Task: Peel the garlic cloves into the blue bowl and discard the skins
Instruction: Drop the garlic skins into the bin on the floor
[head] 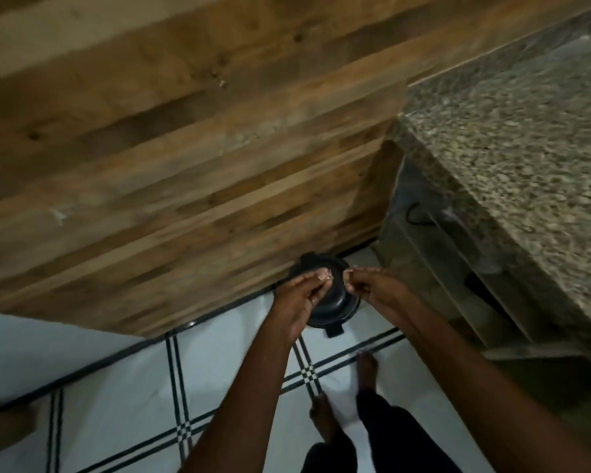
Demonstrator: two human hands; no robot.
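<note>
Both my hands are held out over a small black pedal bin (pixel 335 302) that stands on the tiled floor against the wooden wall. My left hand (pixel 297 295) pinches a few pale garlic skins (pixel 430 275) at its fingertips, right above the bin's lid. My right hand (pixel 372 285) is beside it with fingers curled and fingertips pinched together; what it holds is too small and blurred to tell. The blue bowl and the garlic cloves are out of view.
A speckled granite counter (pixel 512 158) juts out on the right, with open shelves (pixel 458 268) beneath it. A wood-plank wall (pixel 185 148) fills the top and left. My bare feet (pixel 365 370) stand on white floor tiles (pixel 226 363) with black lines.
</note>
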